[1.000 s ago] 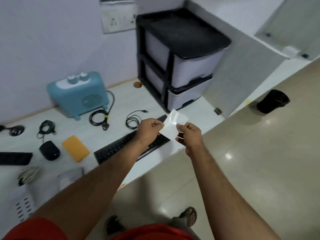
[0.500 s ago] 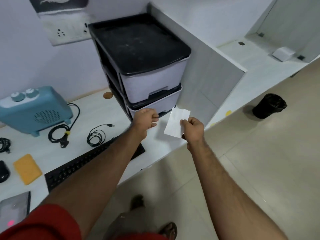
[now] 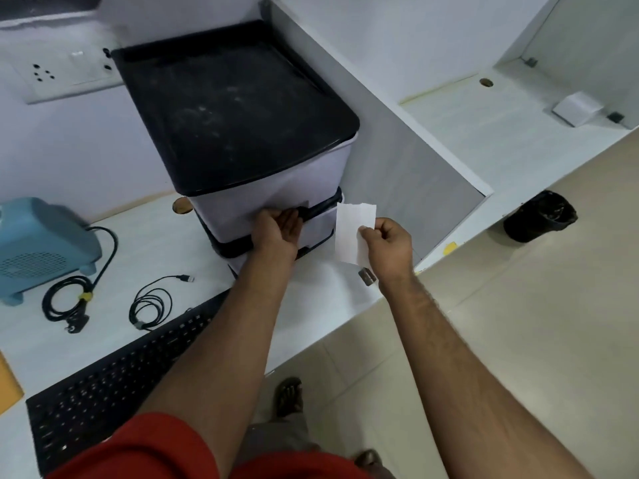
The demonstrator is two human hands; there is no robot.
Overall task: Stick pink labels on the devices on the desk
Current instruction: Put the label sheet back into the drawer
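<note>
My right hand [image 3: 389, 242] pinches a white sheet of backing paper [image 3: 352, 233] by its right edge and holds it upright in front of the drawer unit. My left hand [image 3: 276, 228] grips the handle recess of the upper drawer [image 3: 242, 210] of a black-topped, grey plastic drawer unit [image 3: 235, 108] standing on the white desk [image 3: 193, 247]. On the desk lie a blue fan heater [image 3: 38, 243], a black keyboard [image 3: 114, 378] and a coiled USB cable [image 3: 152, 302]. No pink label shows.
The heater's black power cord [image 3: 69, 302] is coiled beside it. An orange item [image 3: 8, 385] sits at the left edge. A grey partition [image 3: 408, 188] bounds the desk on the right. A black bin [image 3: 539, 216] stands on the tiled floor. A wall socket [image 3: 58, 76] is behind.
The view has swung right and closer to the drawer unit. My left hand let go of the sheet and moved onto the upper drawer's handle. My right hand keeps hold of the sheet.
</note>
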